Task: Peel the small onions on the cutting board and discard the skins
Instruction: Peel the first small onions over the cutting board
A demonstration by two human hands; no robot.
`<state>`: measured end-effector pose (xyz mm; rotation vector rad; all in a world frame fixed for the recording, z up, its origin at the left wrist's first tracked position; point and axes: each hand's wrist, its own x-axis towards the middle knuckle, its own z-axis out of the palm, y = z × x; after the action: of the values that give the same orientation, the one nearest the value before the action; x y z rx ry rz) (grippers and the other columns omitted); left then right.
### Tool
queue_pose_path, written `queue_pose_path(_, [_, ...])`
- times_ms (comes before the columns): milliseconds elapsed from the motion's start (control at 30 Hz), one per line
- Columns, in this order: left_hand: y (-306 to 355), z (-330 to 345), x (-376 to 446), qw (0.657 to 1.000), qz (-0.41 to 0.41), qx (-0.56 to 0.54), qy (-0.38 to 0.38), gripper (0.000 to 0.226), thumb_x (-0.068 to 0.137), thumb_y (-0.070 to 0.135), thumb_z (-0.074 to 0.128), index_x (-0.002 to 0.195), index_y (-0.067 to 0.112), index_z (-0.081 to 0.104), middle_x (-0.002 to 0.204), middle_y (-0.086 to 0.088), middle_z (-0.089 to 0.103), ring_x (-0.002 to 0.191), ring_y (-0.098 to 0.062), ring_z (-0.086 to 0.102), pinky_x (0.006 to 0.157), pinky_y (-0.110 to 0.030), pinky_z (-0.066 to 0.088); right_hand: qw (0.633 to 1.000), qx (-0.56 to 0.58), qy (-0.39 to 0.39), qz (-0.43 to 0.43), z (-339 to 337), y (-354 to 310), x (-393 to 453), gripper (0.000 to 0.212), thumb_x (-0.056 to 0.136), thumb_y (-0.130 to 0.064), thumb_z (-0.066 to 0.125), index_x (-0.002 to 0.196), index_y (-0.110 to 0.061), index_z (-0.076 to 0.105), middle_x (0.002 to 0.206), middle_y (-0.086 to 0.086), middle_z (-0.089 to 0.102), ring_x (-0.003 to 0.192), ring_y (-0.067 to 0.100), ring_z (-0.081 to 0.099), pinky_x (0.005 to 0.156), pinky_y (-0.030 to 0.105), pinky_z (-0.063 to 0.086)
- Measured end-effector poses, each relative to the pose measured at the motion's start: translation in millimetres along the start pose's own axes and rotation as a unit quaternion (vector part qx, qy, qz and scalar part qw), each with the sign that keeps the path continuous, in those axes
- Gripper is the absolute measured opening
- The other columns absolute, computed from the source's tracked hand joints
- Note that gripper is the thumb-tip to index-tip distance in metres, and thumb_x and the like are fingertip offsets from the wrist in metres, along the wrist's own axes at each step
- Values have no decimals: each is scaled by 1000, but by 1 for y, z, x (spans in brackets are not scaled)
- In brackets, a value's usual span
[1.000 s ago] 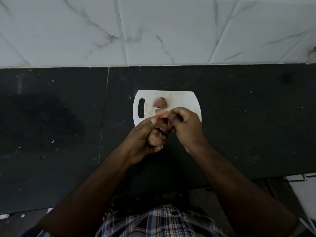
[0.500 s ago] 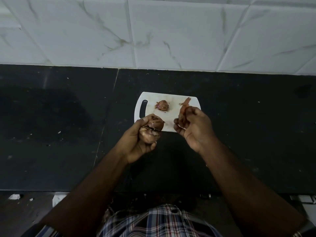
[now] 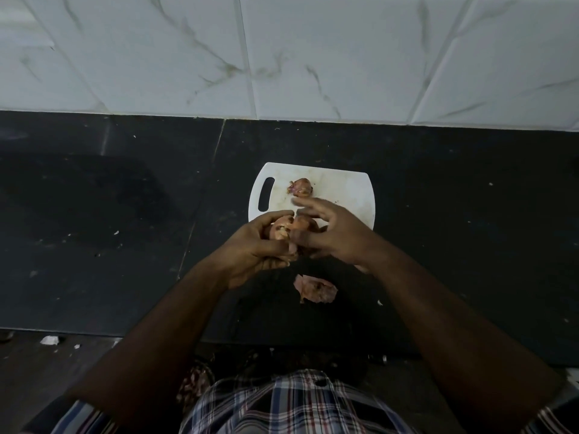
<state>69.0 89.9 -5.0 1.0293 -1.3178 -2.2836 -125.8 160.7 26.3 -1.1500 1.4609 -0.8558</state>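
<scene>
Your left hand [image 3: 250, 245] grips the onion [image 3: 282, 230] | right hand [image 3: 332, 233], just right of it, fingers loosely spread, thumb unclear | next onion [image 3: 300, 187] just past your grip.

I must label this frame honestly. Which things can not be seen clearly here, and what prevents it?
- Onion in hand, head view: mostly covered by the left hand and right hand; how much skin remains is unclear.
- Right hand's fingers: motion-blurred, so whether they pinch skin is unclear.
- Onion on the cutting board: too small to judge if peeled.
- Floor debris, lower left: too small to identify.
</scene>
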Motion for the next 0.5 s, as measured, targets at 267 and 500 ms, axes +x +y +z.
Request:
queue_pose_path(267, [15,-3,6,998,26,-39,-29,66,74,1,78,135,12,57,107,-16,69,84,-25,73,69,-31,62,987,142,67,-20,-1,7,11,32,82,-13,78,111,-26,74,113,-2,72,109,20,67,93,49,57])
queue_pose_path(500, [5,-7,13,977,27,-177,-113,82,69,4,88,142,17,53,128,-21,64,110,-39,68,88,-44,60,898,432,70,32,-15,20,5,33,93,1,52,117,-15,67,115,15,68,98,30,68,76,41,59])
